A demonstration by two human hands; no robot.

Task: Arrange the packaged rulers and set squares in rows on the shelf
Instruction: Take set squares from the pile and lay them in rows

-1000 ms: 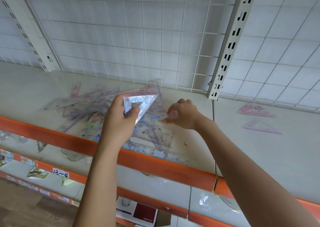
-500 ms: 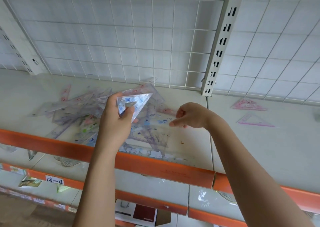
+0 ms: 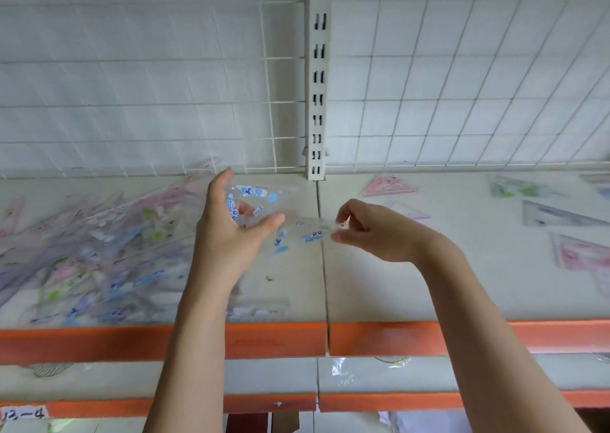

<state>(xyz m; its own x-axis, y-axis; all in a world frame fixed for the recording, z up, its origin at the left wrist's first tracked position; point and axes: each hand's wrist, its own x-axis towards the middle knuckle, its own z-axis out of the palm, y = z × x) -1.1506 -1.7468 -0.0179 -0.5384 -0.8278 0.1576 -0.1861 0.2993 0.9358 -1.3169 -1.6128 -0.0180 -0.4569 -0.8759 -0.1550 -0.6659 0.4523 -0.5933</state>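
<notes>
Packaged set square (image 3: 264, 201), clear plastic with blue cartoon prints, was held up over the shelf (image 3: 462, 284) between both hands. The left hand (image 3: 227, 231) gripped its left part with thumb and fingers closed on it, and the right hand (image 3: 369, 231) pinched the right tip, probably to carry it flat toward the rows on the right. A loose pile (image 3: 92, 251) lay at left.

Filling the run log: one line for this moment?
left hand: holds blue-print set square | right hand: pinches its other end | pile: unsorted
</notes>
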